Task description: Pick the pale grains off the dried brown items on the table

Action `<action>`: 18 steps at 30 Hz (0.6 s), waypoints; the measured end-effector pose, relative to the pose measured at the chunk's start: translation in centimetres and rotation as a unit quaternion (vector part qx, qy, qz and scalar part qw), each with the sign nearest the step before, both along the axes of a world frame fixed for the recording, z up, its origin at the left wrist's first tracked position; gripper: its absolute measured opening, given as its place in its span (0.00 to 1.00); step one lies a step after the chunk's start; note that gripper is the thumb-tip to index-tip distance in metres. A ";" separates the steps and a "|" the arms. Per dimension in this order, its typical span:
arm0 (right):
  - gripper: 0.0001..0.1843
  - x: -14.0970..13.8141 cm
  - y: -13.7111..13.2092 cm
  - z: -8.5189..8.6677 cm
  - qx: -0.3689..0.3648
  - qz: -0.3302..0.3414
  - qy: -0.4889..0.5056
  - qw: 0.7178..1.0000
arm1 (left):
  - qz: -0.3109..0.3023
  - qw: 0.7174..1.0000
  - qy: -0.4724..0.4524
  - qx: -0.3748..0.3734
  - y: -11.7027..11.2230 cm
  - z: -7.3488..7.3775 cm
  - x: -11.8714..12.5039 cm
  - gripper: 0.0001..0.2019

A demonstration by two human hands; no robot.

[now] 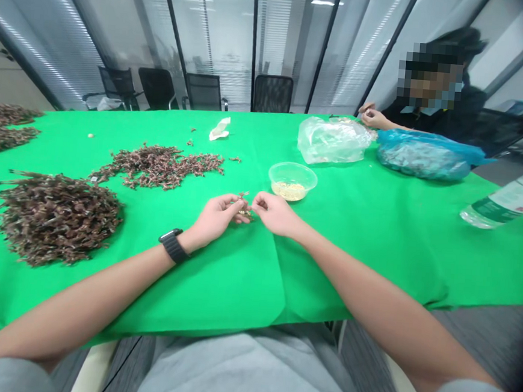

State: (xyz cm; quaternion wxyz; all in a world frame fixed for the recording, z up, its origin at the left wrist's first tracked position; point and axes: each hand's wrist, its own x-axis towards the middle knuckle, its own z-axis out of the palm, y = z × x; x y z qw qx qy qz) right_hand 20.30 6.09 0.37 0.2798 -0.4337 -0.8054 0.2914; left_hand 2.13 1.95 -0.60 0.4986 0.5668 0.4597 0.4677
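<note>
My left hand (224, 213), with a dark watch on its wrist, is closed around a small brown piece (243, 194) whose tip sticks up between thumb and fingers. A few small gold-coloured bits show below its fingers. My right hand (274, 213) is closed in a pinch just to the right, its fingertips close to the left ones; what it pinches is too small to make out. Just beyond my right hand stands a clear plastic bowl (292, 175) with small yellowish pieces (289, 191) at its bottom.
A tall pile of small brown pieces (60, 219) lies at left, a flatter pile (159, 165) behind it. White scrap (220, 129), a clear bag (333, 142), a blue bag (427, 158) and a tilted bottle (505, 200) lie farther off. Another person's hand (374, 117) works at back right.
</note>
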 end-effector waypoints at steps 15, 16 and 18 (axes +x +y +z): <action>0.07 0.4 -0.5 0.0 0.152 -0.006 -0.023 0.988 | 0.023 0.999 -0.025 0.003 -0.4 0.3 0.3 0.20; 0.07 0.4 -0.5 0.0 0.152 -0.009 -0.023 0.988 | 0.028 0.999 -0.023 0.009 -0.4 0.3 0.4 0.20; 0.07 0.5 -0.3 -0.1 0.137 -0.013 -0.015 0.990 | 0.037 0.999 -0.021 0.026 -0.4 0.2 0.4 0.21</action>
